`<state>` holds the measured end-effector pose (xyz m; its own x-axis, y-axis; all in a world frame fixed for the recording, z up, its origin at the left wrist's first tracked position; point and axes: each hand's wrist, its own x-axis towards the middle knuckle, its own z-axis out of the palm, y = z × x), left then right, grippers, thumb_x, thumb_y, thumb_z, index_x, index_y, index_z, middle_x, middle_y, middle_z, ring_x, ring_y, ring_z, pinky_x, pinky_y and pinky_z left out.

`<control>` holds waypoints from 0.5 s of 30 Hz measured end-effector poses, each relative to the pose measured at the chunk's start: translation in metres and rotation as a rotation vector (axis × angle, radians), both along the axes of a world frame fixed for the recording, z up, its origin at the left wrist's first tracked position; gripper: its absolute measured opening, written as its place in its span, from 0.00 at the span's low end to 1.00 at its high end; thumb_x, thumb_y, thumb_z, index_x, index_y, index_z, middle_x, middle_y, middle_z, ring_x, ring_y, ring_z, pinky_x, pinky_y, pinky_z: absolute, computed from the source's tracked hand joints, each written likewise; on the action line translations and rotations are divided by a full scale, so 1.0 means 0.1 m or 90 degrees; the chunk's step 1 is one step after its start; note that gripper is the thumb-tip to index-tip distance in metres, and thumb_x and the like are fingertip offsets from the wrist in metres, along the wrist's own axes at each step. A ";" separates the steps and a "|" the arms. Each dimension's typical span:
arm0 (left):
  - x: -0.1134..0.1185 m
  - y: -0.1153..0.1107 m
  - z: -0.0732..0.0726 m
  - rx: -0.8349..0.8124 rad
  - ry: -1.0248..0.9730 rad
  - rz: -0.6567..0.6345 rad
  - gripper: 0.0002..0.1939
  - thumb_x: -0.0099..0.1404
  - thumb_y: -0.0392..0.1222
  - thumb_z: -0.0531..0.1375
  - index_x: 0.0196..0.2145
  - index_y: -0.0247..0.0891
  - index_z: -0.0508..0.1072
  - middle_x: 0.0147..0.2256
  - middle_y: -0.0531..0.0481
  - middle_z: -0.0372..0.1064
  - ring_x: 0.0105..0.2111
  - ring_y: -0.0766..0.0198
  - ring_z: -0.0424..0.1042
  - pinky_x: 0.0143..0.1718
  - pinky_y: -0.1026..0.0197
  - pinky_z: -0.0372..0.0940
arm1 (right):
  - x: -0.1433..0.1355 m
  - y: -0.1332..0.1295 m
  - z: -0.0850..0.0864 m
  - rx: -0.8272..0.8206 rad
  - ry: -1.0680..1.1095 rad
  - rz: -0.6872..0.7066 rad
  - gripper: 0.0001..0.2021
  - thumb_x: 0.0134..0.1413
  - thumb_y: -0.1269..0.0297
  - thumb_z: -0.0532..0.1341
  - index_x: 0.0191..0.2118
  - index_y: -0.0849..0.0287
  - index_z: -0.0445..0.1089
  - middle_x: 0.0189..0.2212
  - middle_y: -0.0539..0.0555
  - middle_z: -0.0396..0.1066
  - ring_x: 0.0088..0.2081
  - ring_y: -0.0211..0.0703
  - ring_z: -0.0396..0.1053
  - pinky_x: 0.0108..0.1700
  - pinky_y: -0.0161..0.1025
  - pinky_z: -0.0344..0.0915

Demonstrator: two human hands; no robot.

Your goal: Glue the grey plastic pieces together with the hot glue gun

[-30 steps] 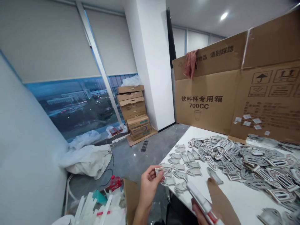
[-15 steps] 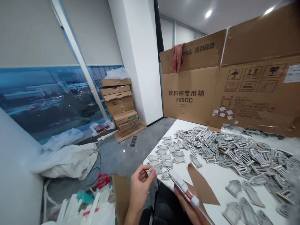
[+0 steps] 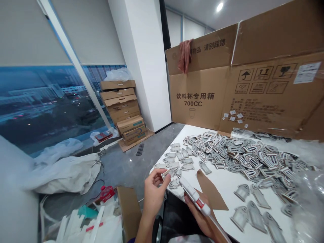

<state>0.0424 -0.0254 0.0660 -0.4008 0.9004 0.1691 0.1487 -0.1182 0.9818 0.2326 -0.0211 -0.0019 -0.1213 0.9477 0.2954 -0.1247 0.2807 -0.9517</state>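
Near the front-left table corner, my left hand (image 3: 155, 190) pinches a small flat grey plastic piece (image 3: 168, 172) with a tapered end. My right hand (image 3: 199, 212) is closed around a white corded pen-like tool (image 3: 191, 190) with a red band and a thin metal tip. That tip meets or nearly meets the held piece; contact is too small to tell. Just below it lies another grey piece (image 3: 174, 184) on the white table (image 3: 177, 192). Rows of similar pieces (image 3: 187, 161) lie beyond my hands.
A large heap of grey pieces (image 3: 235, 153) covers the table's far right. More pieces (image 3: 255, 216) lie nearer me, beside brown cardboard (image 3: 212, 192). Clear plastic wrap (image 3: 308, 199) is at right. A big carton (image 3: 197, 84) stands behind; an open box (image 3: 129, 212) of scraps sits left.
The view has shifted, so the scene sits slightly left and higher. Both hands keep their grips, with the tool's tip still close to the held piece.
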 end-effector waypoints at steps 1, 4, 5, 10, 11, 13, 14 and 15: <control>0.01 0.00 0.00 0.001 0.003 -0.002 0.17 0.60 0.54 0.74 0.40 0.40 0.81 0.39 0.45 0.83 0.41 0.52 0.83 0.45 0.57 0.78 | 0.00 0.00 -0.01 0.012 -0.020 0.026 0.15 0.62 0.51 0.71 0.29 0.54 0.78 0.25 0.52 0.74 0.27 0.47 0.69 0.32 0.41 0.69; 0.03 -0.01 0.02 0.006 0.016 -0.009 0.16 0.62 0.53 0.73 0.40 0.40 0.81 0.38 0.45 0.83 0.41 0.53 0.83 0.44 0.58 0.78 | 0.01 0.01 -0.06 0.043 -0.064 0.066 0.16 0.68 0.49 0.66 0.34 0.54 0.78 0.29 0.53 0.75 0.29 0.47 0.70 0.35 0.41 0.69; 0.03 -0.01 0.03 0.008 0.021 -0.009 0.16 0.62 0.53 0.73 0.40 0.40 0.81 0.39 0.45 0.83 0.41 0.53 0.83 0.44 0.58 0.77 | 0.01 0.01 -0.07 0.048 -0.073 0.068 0.17 0.70 0.49 0.64 0.34 0.55 0.78 0.29 0.53 0.75 0.30 0.47 0.70 0.35 0.41 0.69; 0.04 -0.04 0.06 0.019 0.042 -0.005 0.15 0.63 0.51 0.73 0.40 0.38 0.81 0.39 0.45 0.83 0.39 0.55 0.83 0.43 0.59 0.76 | 0.02 0.03 -0.13 0.052 -0.109 0.076 0.18 0.72 0.48 0.62 0.35 0.56 0.75 0.28 0.51 0.71 0.29 0.44 0.66 0.35 0.39 0.66; 0.04 -0.05 0.06 0.020 0.046 -0.004 0.15 0.63 0.51 0.73 0.40 0.38 0.81 0.38 0.45 0.83 0.39 0.55 0.83 0.43 0.59 0.76 | 0.03 0.04 -0.15 0.051 -0.114 0.080 0.18 0.72 0.48 0.62 0.35 0.56 0.74 0.29 0.51 0.71 0.29 0.43 0.66 0.35 0.39 0.66; 0.05 -0.05 0.06 0.022 0.052 -0.001 0.15 0.63 0.51 0.73 0.40 0.38 0.81 0.38 0.45 0.83 0.39 0.55 0.83 0.42 0.59 0.76 | 0.03 0.05 -0.17 0.045 -0.124 0.086 0.18 0.73 0.48 0.61 0.36 0.56 0.73 0.31 0.51 0.71 0.31 0.44 0.68 0.38 0.40 0.67; 0.05 -0.05 0.06 0.023 0.055 -0.001 0.14 0.63 0.51 0.73 0.40 0.38 0.81 0.38 0.45 0.83 0.39 0.55 0.83 0.42 0.60 0.76 | 0.03 0.05 -0.18 0.041 -0.129 0.088 0.18 0.73 0.48 0.61 0.36 0.56 0.73 0.31 0.52 0.72 0.32 0.45 0.69 0.39 0.40 0.68; 0.06 -0.05 0.05 0.024 0.057 0.001 0.14 0.63 0.51 0.73 0.40 0.38 0.81 0.38 0.45 0.83 0.39 0.56 0.82 0.42 0.60 0.76 | 0.03 0.06 -0.19 0.036 -0.133 0.090 0.18 0.73 0.47 0.61 0.36 0.56 0.73 0.32 0.52 0.72 0.34 0.46 0.70 0.41 0.40 0.69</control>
<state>0.0483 -0.0306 0.0715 -0.3838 0.8922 0.2379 0.2351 -0.1548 0.9596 0.2359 -0.0153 -0.0211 -0.3149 0.9000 0.3014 0.0311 0.3272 -0.9445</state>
